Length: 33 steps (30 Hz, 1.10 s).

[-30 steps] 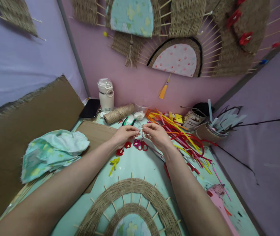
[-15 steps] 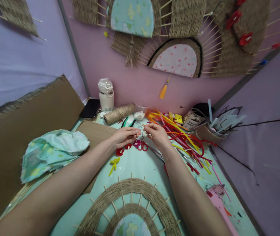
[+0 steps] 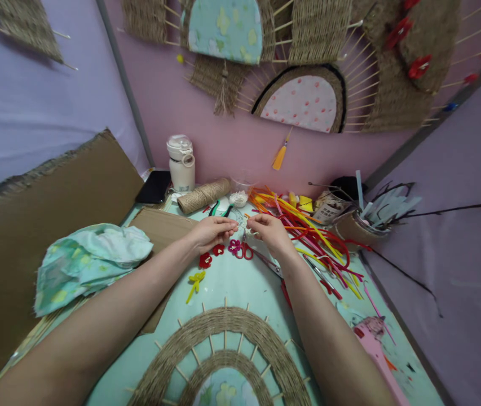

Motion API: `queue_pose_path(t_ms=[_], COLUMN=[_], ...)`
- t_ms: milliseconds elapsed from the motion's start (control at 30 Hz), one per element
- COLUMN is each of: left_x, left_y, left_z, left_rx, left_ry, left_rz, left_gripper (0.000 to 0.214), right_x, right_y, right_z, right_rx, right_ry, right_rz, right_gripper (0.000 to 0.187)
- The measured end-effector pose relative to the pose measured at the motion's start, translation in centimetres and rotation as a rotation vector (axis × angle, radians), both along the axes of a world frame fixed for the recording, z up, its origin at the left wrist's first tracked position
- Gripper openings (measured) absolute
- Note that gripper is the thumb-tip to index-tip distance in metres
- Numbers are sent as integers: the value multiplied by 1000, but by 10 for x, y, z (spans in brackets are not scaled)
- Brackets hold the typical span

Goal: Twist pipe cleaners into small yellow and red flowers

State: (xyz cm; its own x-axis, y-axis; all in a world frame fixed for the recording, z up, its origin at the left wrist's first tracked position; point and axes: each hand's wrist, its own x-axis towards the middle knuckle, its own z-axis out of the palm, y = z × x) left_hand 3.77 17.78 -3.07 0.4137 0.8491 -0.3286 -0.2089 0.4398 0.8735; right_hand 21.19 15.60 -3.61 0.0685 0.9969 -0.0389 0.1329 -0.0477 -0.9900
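Observation:
My left hand [image 3: 215, 233] is closed in a pinch above the far middle of the table, and what its fingertips hold is too small to make out. Facing it across a narrow gap, my right hand [image 3: 269, 230] pinches too; pale bits show near its fingertips, not clear enough to name. Below my hands lie red-handled scissors [image 3: 245, 251], a purple pipe-cleaner flower [image 3: 235, 246] and two red flowers [image 3: 205, 260]. A yellow pipe-cleaner shape [image 3: 195, 283] sits nearer. Between my forearms rests an arched twine weaving [image 3: 225, 318] on thin sticks.
Loose pipe cleaners [image 3: 325, 237] spread at right, before a pot of glue sticks and twigs [image 3: 361, 225]. A pink glue gun [image 3: 378, 358] lies near the right edge. Twine roll [image 3: 204, 195], pliers [image 3: 222, 209], white bottle [image 3: 181, 164], phone [image 3: 154, 187], and floral cloth [image 3: 94, 262] are behind and left.
My fingertips have shifted slightly; the small orange tip seen at my left fingers earlier no longer shows. The view has moved a little; the things on the table stay put.

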Motion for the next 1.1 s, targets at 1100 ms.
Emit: queue_pose_path(t_ms=[1100], left_x=[0], left_y=[-4], left_z=[17], left_rx=[727], left_ry=[437], left_rz=[21], left_gripper=[27], right_x=[-12], right_y=[-11], right_z=[20], right_rx=[178], right_ry=[-111], right_rz=[154], right_gripper=[20])
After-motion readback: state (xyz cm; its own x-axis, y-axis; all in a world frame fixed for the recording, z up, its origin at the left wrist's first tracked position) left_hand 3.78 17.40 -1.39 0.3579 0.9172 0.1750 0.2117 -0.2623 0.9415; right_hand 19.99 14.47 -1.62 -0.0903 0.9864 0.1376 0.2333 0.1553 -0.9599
